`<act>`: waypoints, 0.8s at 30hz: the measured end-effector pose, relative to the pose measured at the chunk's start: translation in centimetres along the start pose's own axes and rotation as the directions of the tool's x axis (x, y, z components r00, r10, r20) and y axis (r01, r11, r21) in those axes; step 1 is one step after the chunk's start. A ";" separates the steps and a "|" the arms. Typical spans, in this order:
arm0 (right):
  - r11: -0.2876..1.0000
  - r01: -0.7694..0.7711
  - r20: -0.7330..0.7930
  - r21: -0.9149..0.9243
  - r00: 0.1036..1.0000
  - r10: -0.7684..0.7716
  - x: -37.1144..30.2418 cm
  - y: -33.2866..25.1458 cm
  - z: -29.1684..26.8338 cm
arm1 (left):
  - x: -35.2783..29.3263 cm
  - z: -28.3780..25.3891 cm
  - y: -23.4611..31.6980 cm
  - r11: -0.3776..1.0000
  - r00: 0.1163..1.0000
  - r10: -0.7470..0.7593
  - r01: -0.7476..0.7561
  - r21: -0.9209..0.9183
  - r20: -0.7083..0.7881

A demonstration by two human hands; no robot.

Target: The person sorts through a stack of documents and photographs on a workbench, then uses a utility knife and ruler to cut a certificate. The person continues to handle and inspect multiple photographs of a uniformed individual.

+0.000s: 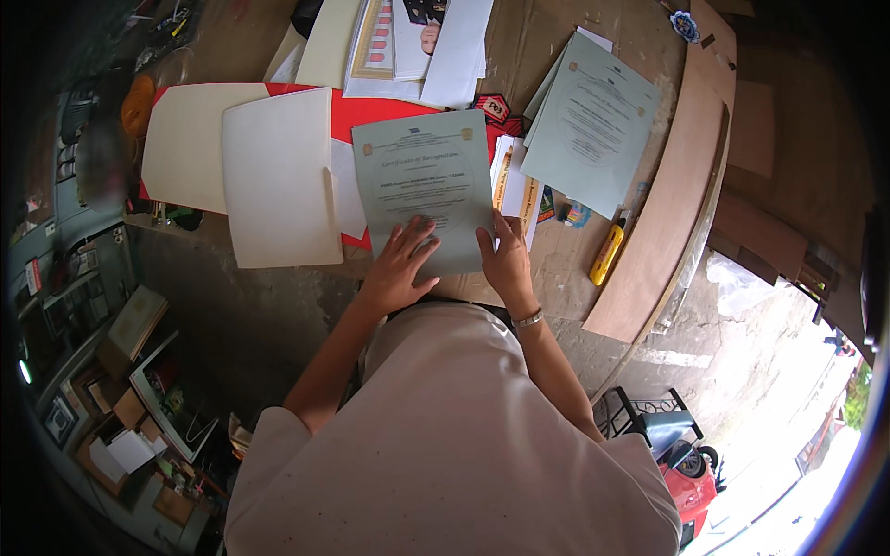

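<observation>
Grey-green printed sheet [422, 157] is the reference, lying at the table's [562, 264] near edge: person's left hand [400, 267] lies on its lower part, fingers slightly spread; right hand [506, 262] is at its lower right edge, thumb and fingers close together, can't tell if pinching. Cream folder [278, 181] sits left of it, matching sheets [593, 130] and yellow cutter [607, 255] right.
</observation>
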State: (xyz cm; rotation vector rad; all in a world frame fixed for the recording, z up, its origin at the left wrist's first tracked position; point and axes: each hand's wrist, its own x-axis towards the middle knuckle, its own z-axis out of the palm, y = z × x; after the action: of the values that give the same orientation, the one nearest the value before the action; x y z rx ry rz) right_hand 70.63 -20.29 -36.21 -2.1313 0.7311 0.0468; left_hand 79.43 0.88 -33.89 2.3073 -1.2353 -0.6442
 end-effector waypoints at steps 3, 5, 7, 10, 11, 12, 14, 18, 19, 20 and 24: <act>0.994 0.073 -0.053 -0.086 0.996 -0.078 -0.3 -0.9 -0.4 | 0.0 0.0 0.0 1.000 1.000 -0.001 0.002 -0.025 0.016; 0.996 0.064 -0.029 -0.067 0.997 -0.066 -0.7 -1.4 -0.6 | 0.1 0.2 0.1 1.000 0.999 0.007 -0.008 -0.024 -0.048; 1.000 0.007 -0.036 0.012 0.999 -0.007 -0.9 -1.8 -0.7 | 0.0 0.1 0.1 0.999 0.993 0.036 -0.040 -0.031 -0.109; 0.988 -0.089 -0.093 0.126 0.990 0.101 -0.6 -1.8 -1.3 | -0.2 -0.4 0.2 0.996 0.981 0.061 -0.073 -0.057 -0.186; 0.991 -0.088 -0.112 0.096 0.989 0.099 -0.2 -1.6 -1.8 | -0.4 -0.7 0.5 0.996 0.978 0.037 -0.052 -0.070 -0.204; 0.987 -0.150 -0.105 0.052 0.982 0.155 0.2 -1.4 -2.4 | -0.5 -0.9 0.8 0.996 0.976 0.009 -0.029 -0.089 -0.216; 0.876 -0.328 0.129 0.353 0.945 0.301 1.4 -0.9 -3.5 | -0.7 -1.4 1.4 0.996 0.949 0.059 -0.077 -0.046 -0.311; 0.682 -0.522 0.422 0.512 0.845 0.329 3.5 -0.5 -4.4 | -1.0 -1.5 3.1 0.994 0.917 0.097 -0.105 0.001 -0.387; 0.714 -0.480 0.391 0.509 0.868 0.305 3.9 -0.4 -4.4 | -1.0 -1.3 3.4 0.992 0.914 0.122 -0.125 0.017 -0.386; 0.744 -0.438 0.360 0.505 0.890 0.280 4.1 -0.4 -4.1 | -0.9 -1.2 3.7 0.990 0.914 0.142 -0.141 0.030 -0.381; 0.901 -0.165 0.206 0.400 0.975 0.087 4.3 0.6 -3.9 | -1.0 -1.0 4.3 0.974 0.919 0.143 -0.196 -0.110 -0.367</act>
State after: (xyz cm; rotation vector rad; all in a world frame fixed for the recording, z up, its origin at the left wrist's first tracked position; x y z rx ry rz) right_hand 73.07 -25.53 -35.41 -1.6460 0.6988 0.1435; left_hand 76.76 -0.23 -30.40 2.0521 -1.1555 -0.2287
